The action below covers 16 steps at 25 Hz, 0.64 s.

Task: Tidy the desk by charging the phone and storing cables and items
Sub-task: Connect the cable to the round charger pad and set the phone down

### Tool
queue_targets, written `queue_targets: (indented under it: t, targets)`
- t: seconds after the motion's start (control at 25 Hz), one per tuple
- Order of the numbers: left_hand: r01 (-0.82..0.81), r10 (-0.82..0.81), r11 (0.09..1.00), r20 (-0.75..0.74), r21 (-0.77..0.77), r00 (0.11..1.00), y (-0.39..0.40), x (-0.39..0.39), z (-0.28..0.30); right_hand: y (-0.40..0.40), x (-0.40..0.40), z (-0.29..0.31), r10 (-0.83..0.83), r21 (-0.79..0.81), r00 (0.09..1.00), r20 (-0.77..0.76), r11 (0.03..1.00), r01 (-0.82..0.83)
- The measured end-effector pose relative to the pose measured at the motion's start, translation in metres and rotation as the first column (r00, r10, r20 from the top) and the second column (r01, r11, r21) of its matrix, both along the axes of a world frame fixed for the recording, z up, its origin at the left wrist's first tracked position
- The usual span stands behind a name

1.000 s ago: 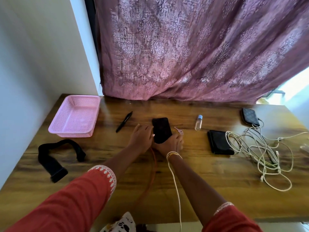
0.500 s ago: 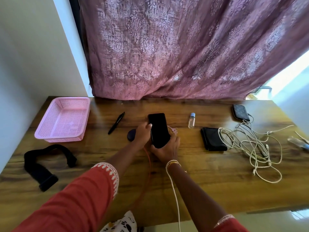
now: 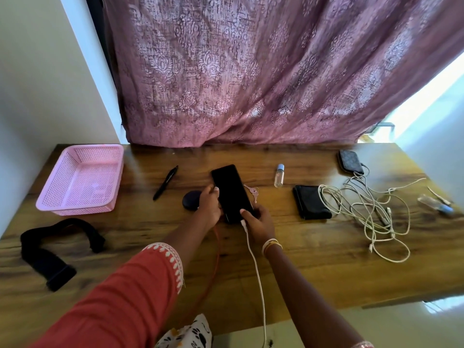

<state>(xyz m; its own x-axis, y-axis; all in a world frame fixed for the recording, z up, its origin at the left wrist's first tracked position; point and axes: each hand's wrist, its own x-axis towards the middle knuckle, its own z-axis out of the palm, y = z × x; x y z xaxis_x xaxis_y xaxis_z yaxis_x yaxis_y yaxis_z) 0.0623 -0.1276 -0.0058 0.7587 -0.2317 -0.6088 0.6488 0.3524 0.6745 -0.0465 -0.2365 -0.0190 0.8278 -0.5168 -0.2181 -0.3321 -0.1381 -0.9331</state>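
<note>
Head view looks down on a wooden worktop [image 3: 301, 259] in front of a mauve curtain [image 3: 276, 71]. Near the middle, both hands hold a black phone [image 3: 231, 192], its far end tilted up off the wood. The left hand [image 3: 209, 207] grips the phone's left edge, thumb on the dark screen. The right hand [image 3: 258, 221] curls round the phone's near right corner, beside the plug of a white charging cable [image 3: 256, 267] that meets the phone's near end and runs back over the worktop's edge. A dark round object [image 3: 191, 200] lies just left of the left hand. A pink basket [image 3: 82, 179] sits at the far left, a black pen [image 3: 165, 182] between it and the phone. A tangle of white cables [image 3: 369, 212] lies to the right, touching a black wallet [image 3: 311, 202].
</note>
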Motion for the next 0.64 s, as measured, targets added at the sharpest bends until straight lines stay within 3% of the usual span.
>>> queue_targets:
  t: [0.24,0.4,0.64]
  targets:
    - [-0.045,0.046,0.995,0.009,-0.091,0.999,-0.012,0.007,0.016,-0.01,-0.005,0.003,0.071,0.095,0.997,-0.038,0.993,-0.068]
    - [0.039,-0.04,0.999,0.059,0.01,0.997,-0.016,0.006,0.008,-0.014,-0.004,0.002,0.07,0.117,0.994,-0.085,0.991,-0.06]
    - [0.039,-0.052,0.991,0.102,0.128,0.993,-0.021,0.007,0.0,-0.014,-0.004,0.004,0.06,0.154,0.996,-0.06,0.987,-0.05]
